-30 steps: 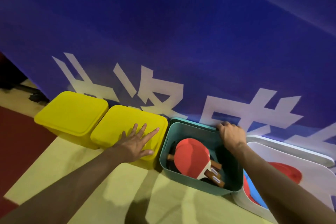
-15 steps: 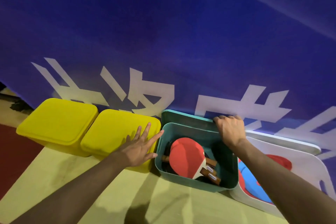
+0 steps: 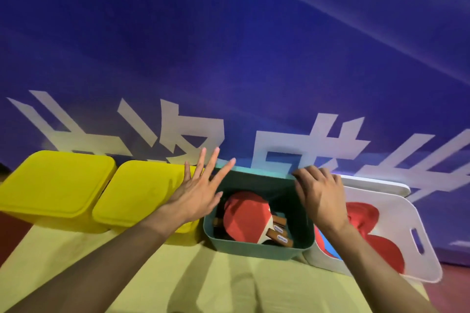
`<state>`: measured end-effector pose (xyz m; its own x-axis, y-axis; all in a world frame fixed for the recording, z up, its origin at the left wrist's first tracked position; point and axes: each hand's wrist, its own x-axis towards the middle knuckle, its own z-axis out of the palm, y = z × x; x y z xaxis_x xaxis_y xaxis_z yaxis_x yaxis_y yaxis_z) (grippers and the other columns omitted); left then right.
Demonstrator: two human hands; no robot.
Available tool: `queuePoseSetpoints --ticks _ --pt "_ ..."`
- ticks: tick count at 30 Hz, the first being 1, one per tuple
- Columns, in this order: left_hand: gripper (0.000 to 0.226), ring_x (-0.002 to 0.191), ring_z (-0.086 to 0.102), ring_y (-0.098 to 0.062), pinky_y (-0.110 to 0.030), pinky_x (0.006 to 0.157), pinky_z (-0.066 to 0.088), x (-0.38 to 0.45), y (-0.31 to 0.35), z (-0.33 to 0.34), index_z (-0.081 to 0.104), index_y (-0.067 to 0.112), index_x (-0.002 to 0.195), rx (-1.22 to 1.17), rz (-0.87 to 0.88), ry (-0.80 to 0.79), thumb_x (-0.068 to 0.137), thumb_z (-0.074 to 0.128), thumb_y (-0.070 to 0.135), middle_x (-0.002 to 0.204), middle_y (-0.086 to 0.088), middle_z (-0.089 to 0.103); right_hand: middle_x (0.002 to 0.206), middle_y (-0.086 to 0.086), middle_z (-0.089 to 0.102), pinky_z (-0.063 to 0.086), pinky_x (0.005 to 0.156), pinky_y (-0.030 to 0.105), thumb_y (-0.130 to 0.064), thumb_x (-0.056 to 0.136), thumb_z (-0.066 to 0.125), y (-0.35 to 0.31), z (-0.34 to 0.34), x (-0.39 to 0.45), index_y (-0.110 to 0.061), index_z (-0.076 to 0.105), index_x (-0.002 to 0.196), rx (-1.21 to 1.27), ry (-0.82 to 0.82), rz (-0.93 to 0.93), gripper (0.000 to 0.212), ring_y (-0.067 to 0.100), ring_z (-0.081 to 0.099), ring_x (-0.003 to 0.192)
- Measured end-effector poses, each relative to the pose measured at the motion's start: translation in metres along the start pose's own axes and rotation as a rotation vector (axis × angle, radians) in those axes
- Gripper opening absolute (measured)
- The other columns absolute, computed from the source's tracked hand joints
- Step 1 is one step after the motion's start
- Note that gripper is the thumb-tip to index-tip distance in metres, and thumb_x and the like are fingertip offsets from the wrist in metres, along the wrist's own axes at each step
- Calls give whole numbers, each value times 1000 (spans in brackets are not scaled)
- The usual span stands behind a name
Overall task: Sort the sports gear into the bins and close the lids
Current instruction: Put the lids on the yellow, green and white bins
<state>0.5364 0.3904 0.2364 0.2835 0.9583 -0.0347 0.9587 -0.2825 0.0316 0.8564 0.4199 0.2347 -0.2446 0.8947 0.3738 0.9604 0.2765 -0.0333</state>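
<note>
While the right hand [image 3: 319, 195] still pinches the teal lid [image 3: 256, 177] behind the open teal bin [image 3: 256, 249] of paddles [image 3: 245, 213], the left hand [image 3: 197, 192] has lifted off the yellow lid [image 3: 142, 193], fingers spread, likely reaching to help close it

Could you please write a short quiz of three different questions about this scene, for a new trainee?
1. True or false: both yellow bins already have their lids on.
2. What lies inside the teal bin? A) balls B) table tennis paddles C) shoes
3. Fill in: the right hand curls its fingers on the teal ____ standing behind the teal bin, while the left hand is spread flat in front of the second yellow bin.

Key: 1 true; 2 B; 3 lid.
</note>
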Motion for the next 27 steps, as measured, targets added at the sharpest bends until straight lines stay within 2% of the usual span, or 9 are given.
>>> queuePoseSetpoints --ticks 3,6,8,11,13,17,21,24,27 --pt "89 150 -31 -38 -68 121 4 -5 4 8 -24 41 157 22 55 -75 103 47 49 166 -7 -32 107 -5 67 44 82 44 -29 96 65 -6 13 -34 -28 63 113 111 -17 46 17 26 58 100" --pt "78 154 -23 -32 -64 124 3 -17 5 28 -8 41 161 41 97 -113 103 42 53 172 -2 -13 104 -7 68 45 83 44 -27 93 66 -6 29 -63 -29 62 111 200 -43 20 18 26 60 103" --pt "73 156 -19 -29 -61 124 -1 -24 9 42 -2 41 162 64 127 -132 103 37 56 173 2 -4 109 -8 70 45 90 43 -29 92 66 -3 37 -79 -29 64 110 256 -51 0 19 24 60 111" --pt "70 156 -19 -28 -59 124 -6 -35 20 59 -5 43 161 84 157 -234 104 31 60 171 4 -9 125 -10 67 43 103 49 -40 92 57 -1 57 -104 -30 65 111 309 -85 -24 23 22 56 125" --pt "71 155 -20 -29 -57 125 -8 -41 29 71 -9 42 161 87 157 -315 104 31 61 170 2 -14 133 -8 65 40 107 56 -42 94 54 3 72 -118 -31 64 113 291 -119 -40 25 27 56 128" --pt "71 156 -18 -29 -49 128 -3 -45 36 91 -9 40 161 59 137 -398 108 38 46 171 -1 -15 146 -5 58 32 114 60 -40 97 49 6 90 -134 -31 60 118 212 -204 -74 25 36 49 137" --pt "74 156 -14 -30 -47 128 3 -42 40 100 -7 41 161 62 129 -413 109 43 28 170 -2 -15 155 4 48 26 114 68 -27 98 48 5 101 -141 -30 51 118 119 -304 -54 21 48 40 141" --pt "84 157 -9 -33 -47 128 6 -40 41 109 -7 43 160 80 94 -375 105 49 12 171 -5 -11 153 0 51 32 108 74 -17 94 42 3 102 -144 -30 53 113 99 -324 -90 26 47 47 137" --pt "94 157 -7 -34 -51 126 6 -36 40 117 -7 44 159 98 62 -369 100 53 2 172 -4 -9 151 -6 53 34 105 76 -21 98 41 -2 101 -145 -29 50 119 129 -340 -59 24 43 48 137"
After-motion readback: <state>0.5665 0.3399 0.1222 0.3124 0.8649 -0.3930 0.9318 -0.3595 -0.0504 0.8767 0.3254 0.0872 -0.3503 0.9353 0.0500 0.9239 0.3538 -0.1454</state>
